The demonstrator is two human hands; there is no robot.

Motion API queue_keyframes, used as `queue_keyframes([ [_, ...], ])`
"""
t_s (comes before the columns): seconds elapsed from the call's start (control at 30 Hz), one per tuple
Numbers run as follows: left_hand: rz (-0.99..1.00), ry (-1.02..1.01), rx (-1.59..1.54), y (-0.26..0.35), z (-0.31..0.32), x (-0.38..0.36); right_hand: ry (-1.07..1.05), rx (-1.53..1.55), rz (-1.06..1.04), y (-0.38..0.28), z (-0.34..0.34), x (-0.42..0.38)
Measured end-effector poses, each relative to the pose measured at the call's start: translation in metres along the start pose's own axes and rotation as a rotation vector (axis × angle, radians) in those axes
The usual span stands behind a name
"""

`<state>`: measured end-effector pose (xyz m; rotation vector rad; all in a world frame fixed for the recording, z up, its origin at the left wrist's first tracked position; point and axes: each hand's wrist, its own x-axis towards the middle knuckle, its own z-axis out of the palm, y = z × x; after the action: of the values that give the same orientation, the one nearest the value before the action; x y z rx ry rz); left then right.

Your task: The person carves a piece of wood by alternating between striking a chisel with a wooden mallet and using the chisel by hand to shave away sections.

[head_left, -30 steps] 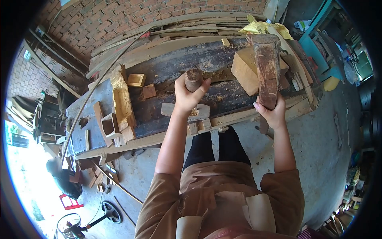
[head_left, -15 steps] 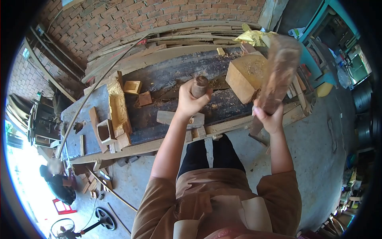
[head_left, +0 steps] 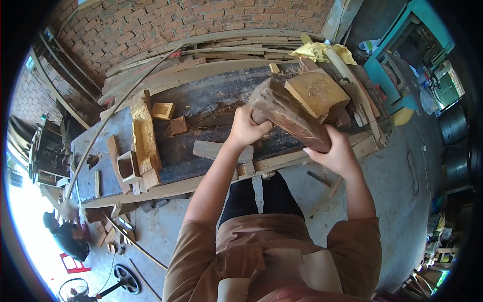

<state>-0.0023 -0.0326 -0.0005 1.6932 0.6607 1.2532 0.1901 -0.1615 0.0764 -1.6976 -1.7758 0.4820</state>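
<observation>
My right hand (head_left: 336, 155) is closed around the lower end of a thick, rough wooden mallet (head_left: 294, 113). The mallet slants up to the left, its broad end over my left hand (head_left: 245, 127). That hand is a fist around a round wooden tool handle (head_left: 259, 117), whose top the mallet covers; the tool's working end is hidden. Beneath both hands lies the dark, worn workbench (head_left: 201, 103). A big yellowish wood block (head_left: 319, 93) sits just beyond the mallet, and a pale offcut (head_left: 214, 149) lies by my left forearm.
On the bench's left stand a hollowed golden wood piece (head_left: 145, 133), a small square tray (head_left: 163, 110) and a hollow wooden box (head_left: 128, 166). Long planks (head_left: 226, 45) line the brick wall. Another person (head_left: 68, 234) is low at the far left near a fan.
The mallet has swung down and left from beside the wood block to over the tool handle in my left fist. My left hand stays nearly in place.
</observation>
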Motion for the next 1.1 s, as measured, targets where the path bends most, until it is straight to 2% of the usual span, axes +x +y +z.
queue_keyframes([
  [0.07, 0.023, 0.021, -0.032, 0.007, -0.004, 0.003, 0.043, 0.117, -0.008, -0.004, -0.013, -0.002],
  [0.1, -0.028, -0.005, 0.002, 0.011, -0.006, 0.002, 0.173, 0.199, -0.064, -0.006, -0.015, -0.003],
  [0.23, -0.079, -0.063, -0.020, 0.010, -0.006, 0.001, 0.387, 0.746, -0.145, -0.005, 0.000, 0.000],
  [0.27, -0.081, -0.072, -0.015, 0.008, -0.005, 0.000, 0.282, 0.659, -0.086, 0.003, 0.005, -0.001],
  [0.33, -0.072, -0.078, -0.063, 0.003, -0.003, 0.000, 0.139, 0.149, -0.045, -0.007, 0.003, -0.002],
  [0.37, -0.067, -0.091, -0.106, 0.001, -0.001, -0.001, -0.013, 0.106, 0.089, -0.001, -0.003, -0.004],
  [0.4, -0.067, -0.096, -0.109, 0.000, -0.002, -0.002, 0.017, 0.144, 0.108, 0.002, -0.009, -0.006],
  [0.47, -0.090, -0.059, -0.083, 0.012, -0.009, 0.000, 0.260, 0.237, 0.061, 0.001, -0.020, -0.008],
  [0.5, -0.059, -0.045, -0.047, 0.019, -0.012, 0.001, 0.320, 0.392, 0.066, 0.016, -0.023, -0.009],
  [0.6, -0.096, -0.031, -0.043, 0.016, -0.012, 0.002, 0.512, 0.778, -0.127, 0.004, -0.015, -0.004],
  [0.67, -0.088, -0.021, -0.009, 0.015, -0.010, 0.001, 0.342, 0.542, -0.109, 0.021, -0.004, -0.005],
  [0.7, -0.071, -0.034, -0.029, 0.012, -0.008, 0.000, 0.109, 0.299, -0.035, 0.026, -0.007, -0.007],
  [0.73, -0.057, -0.047, -0.047, 0.009, -0.006, -0.002, 0.186, 0.144, -0.060, 0.006, -0.001, -0.005],
  [0.8, -0.063, -0.044, -0.045, 0.006, -0.007, -0.004, 0.086, 0.131, 0.013, 0.004, -0.007, -0.006],
  [0.87, -0.060, -0.028, -0.046, 0.007, -0.010, -0.002, 0.171, 0.386, 0.006, 0.009, -0.018, -0.007],
  [0.9, -0.059, -0.021, -0.020, 0.009, -0.011, -0.002, 0.210, 0.626, 0.036, 0.008, -0.022, -0.008],
  [1.0, -0.053, -0.023, 0.005, 0.008, -0.009, -0.003, 0.456, 0.898, -0.093, 0.004, -0.024, 0.005],
  [1.03, -0.045, -0.019, 0.007, 0.007, -0.008, -0.002, 0.462, 0.893, -0.094, 0.009, -0.027, 0.009],
  [1.1, -0.043, -0.043, 0.003, 0.007, -0.008, -0.004, 0.501, 0.600, -0.001, 0.026, -0.034, 0.020],
])
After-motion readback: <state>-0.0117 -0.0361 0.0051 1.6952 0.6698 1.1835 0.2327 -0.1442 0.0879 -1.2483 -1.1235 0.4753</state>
